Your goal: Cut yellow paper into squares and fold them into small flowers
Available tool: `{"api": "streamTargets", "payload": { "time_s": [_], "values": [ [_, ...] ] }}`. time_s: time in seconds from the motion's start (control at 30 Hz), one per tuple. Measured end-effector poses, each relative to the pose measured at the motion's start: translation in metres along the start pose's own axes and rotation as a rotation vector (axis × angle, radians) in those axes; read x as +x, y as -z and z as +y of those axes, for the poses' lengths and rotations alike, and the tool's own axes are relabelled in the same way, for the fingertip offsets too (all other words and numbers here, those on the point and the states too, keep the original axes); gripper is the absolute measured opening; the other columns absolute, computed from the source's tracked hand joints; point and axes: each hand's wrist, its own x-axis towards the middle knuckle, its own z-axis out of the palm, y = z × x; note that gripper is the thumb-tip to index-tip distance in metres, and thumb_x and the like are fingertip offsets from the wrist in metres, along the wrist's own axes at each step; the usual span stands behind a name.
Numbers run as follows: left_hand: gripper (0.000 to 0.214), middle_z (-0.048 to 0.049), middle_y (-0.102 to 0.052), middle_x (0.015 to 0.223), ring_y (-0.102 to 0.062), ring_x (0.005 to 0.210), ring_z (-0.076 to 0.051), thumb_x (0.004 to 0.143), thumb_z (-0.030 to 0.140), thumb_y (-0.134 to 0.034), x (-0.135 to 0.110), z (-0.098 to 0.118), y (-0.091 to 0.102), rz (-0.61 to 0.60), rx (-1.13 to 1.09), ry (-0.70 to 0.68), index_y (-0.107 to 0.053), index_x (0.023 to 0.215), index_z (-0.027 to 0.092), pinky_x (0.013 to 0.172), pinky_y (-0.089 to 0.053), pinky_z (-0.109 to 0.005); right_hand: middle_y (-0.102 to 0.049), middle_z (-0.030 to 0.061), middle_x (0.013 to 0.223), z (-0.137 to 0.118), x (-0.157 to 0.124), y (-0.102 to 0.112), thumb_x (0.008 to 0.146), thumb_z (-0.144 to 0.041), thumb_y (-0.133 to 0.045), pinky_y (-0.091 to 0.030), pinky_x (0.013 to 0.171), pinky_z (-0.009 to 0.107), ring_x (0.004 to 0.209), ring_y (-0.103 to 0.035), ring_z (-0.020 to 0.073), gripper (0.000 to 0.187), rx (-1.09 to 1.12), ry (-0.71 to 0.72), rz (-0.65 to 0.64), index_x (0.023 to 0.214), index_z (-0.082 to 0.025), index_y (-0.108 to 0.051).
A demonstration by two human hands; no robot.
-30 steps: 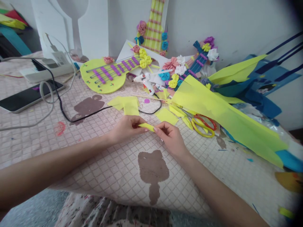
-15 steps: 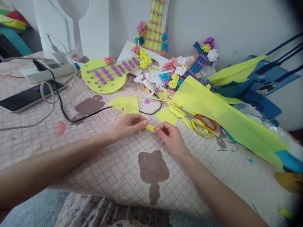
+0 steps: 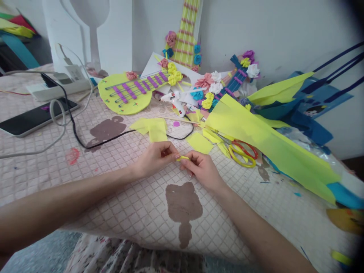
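Observation:
Both my hands pinch a small folded strip of yellow crepe paper (image 3: pixel 183 158) above the table's middle. My left hand (image 3: pixel 159 157) holds its left end between thumb and fingertips. At the other end, my right hand (image 3: pixel 201 167) is closed on it, thumb on top. Only a short bit of the strip shows between the fingers. Just beyond them lie cut yellow paper pieces (image 3: pixel 157 129) and a yellow square (image 3: pixel 200 143). Scissors (image 3: pixel 243 152) with red and yellow handles rest to the right, partly on yellow scraps.
A white glue gun (image 3: pixel 175 101) with a black cord lies behind my hands. Paper guitars, one yellow (image 3: pixel 125 94) and one blue (image 3: pixel 234 81), stand farther back among paper flowers. A large yellow sheet (image 3: pixel 264 140) spreads rightward. A phone (image 3: pixel 36 115) and power strip (image 3: pixel 59 87) sit left.
My hands have come closer together, the right moving left, so less of the yellow strip shows between them. The view has shifted slightly.

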Motion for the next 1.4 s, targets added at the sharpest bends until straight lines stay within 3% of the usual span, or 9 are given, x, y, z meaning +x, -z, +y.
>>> {"api": "streamTargets", "payload": {
  "time_s": [0.17, 0.47, 0.63, 0.8, 0.93, 1.03, 1.13, 1.23, 1.4],
  "values": [
    [0.021, -0.0014, -0.060, 0.063, -0.050, 0.058, -0.009, 0.079, 0.033, -0.059, -0.001, 0.000, 0.000, -0.007, 0.020, 0.012, -0.061, 0.071, 0.013, 0.053, -0.040, -0.021, -0.066, 0.0017, 0.074, 0.001, -0.001, 0.010, 0.085, -0.045, -0.050, -0.029, 0.038, 0.021, 0.040, -0.047, 0.0059, 0.031, 0.017, -0.051, -0.105, 0.088, -0.018, -0.064],
    [0.024, -0.0007, -0.059, 0.062, -0.051, 0.057, -0.009, 0.078, 0.035, -0.058, 0.004, -0.006, 0.005, -0.050, -0.119, 0.138, -0.065, 0.079, 0.013, 0.054, -0.040, -0.020, -0.058, -0.0020, 0.062, 0.001, 0.001, 0.016, 0.080, -0.037, -0.059, -0.033, 0.043, 0.021, 0.045, -0.039, 0.0068, 0.021, -0.014, 0.030, 0.047, 0.074, -0.018, -0.060],
    [0.029, -0.0003, -0.058, 0.065, -0.048, 0.058, -0.009, 0.081, 0.041, -0.055, 0.009, -0.001, 0.005, -0.074, -0.008, 0.117, -0.064, 0.082, 0.013, 0.051, -0.036, -0.020, -0.059, -0.0017, 0.062, 0.004, 0.002, 0.021, 0.080, -0.037, -0.059, -0.032, 0.043, 0.022, 0.046, -0.040, 0.0071, 0.021, -0.040, 0.023, 0.043, 0.074, -0.017, -0.060],
    [0.026, 0.0037, -0.048, 0.053, -0.040, 0.048, -0.006, 0.077, 0.039, -0.060, 0.017, 0.004, -0.002, -0.118, -0.043, 0.137, -0.058, 0.070, 0.014, 0.044, -0.030, -0.018, -0.060, -0.0016, 0.063, 0.001, 0.002, 0.027, 0.080, -0.038, -0.058, -0.033, 0.043, 0.021, 0.045, -0.040, 0.0067, 0.021, -0.058, 0.052, 0.036, 0.076, -0.017, -0.061],
    [0.025, 0.0033, -0.050, 0.052, -0.042, 0.047, -0.006, 0.076, 0.037, -0.059, 0.024, 0.007, -0.003, -0.098, -0.082, 0.168, -0.056, 0.067, 0.014, 0.043, -0.030, -0.018, -0.062, -0.0003, 0.067, -0.002, 0.000, 0.063, 0.082, -0.036, -0.055, -0.037, 0.046, 0.023, 0.048, -0.045, 0.0085, 0.021, -0.257, 0.086, 0.118, 0.075, -0.017, -0.060],
    [0.023, 0.0035, -0.051, 0.052, -0.042, 0.047, -0.006, 0.076, 0.036, -0.060, 0.030, 0.013, -0.008, -0.080, -0.084, 0.184, -0.056, 0.068, 0.015, 0.043, -0.030, -0.017, -0.063, 0.0012, 0.069, 0.002, -0.006, 0.113, 0.080, -0.035, -0.055, -0.043, 0.056, 0.026, 0.060, -0.055, 0.0136, 0.017, -0.544, 0.101, 0.354, 0.079, -0.018, -0.060],
    [0.021, 0.0023, -0.054, 0.056, -0.045, 0.049, -0.006, 0.076, 0.034, -0.060, 0.040, 0.022, -0.023, -0.114, -0.093, 0.184, -0.057, 0.072, 0.014, 0.045, -0.034, -0.018, -0.062, 0.0039, 0.076, 0.014, -0.015, 0.161, 0.073, -0.031, -0.061, -0.043, 0.062, 0.030, 0.066, -0.056, 0.0168, 0.014, -0.884, 0.021, 0.493, 0.077, -0.018, -0.056],
    [0.017, 0.0013, -0.056, 0.057, -0.046, 0.049, -0.006, 0.077, 0.030, -0.059, 0.055, 0.027, -0.049, -0.176, -0.077, 0.154, -0.058, 0.073, 0.013, 0.045, -0.035, -0.018, -0.060, 0.0072, 0.084, 0.028, -0.023, 0.190, 0.067, -0.026, -0.064, -0.042, 0.069, 0.032, 0.080, -0.055, 0.0217, 0.019, -1.108, -0.004, 0.462, 0.081, -0.018, -0.053],
    [0.009, 0.0008, -0.057, 0.061, -0.051, 0.055, -0.009, 0.076, 0.023, -0.056, 0.077, 0.023, -0.096, -0.142, -0.010, 0.072, -0.056, 0.076, 0.014, 0.051, -0.040, -0.020, -0.059, 0.0052, 0.079, 0.042, -0.023, 0.200, 0.067, -0.024, -0.063, -0.040, 0.063, 0.030, 0.075, -0.055, 0.0209, 0.020, -1.169, -0.062, 0.407, 0.081, -0.019, -0.050]
  ]
}}
